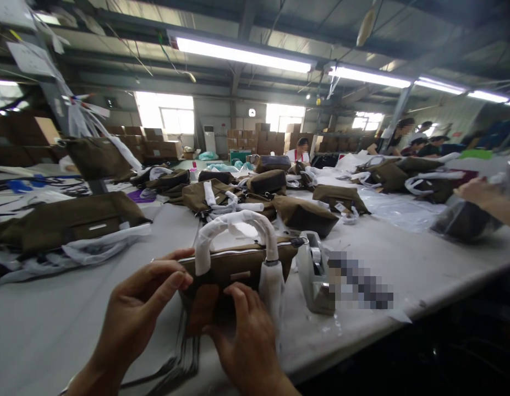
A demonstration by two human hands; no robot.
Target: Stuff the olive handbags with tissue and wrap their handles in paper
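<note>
An olive-brown handbag (246,258) stands upright before me, its silver zipper along the top edge and its arched handle (234,220) wrapped in white material. A brown leather tag (202,312) hangs on its front. My left hand (149,291) is at the bag's left end, thumb and forefinger pinched together; whatever they hold is too small to make out. My right hand (250,333) is closed at the tag, with the thumb at its lower edge and bent fingers beside its right side. Dark straps (191,346) lie below the bag.
A grey tape dispenser (316,278) stands right of the bag. Several similar bags crowd the table (407,250) behind; another bag (73,220) lies at left. At far right, another person's hand (480,192) is over a plastic-covered dark bag (461,220). The table's front edge runs along the lower right.
</note>
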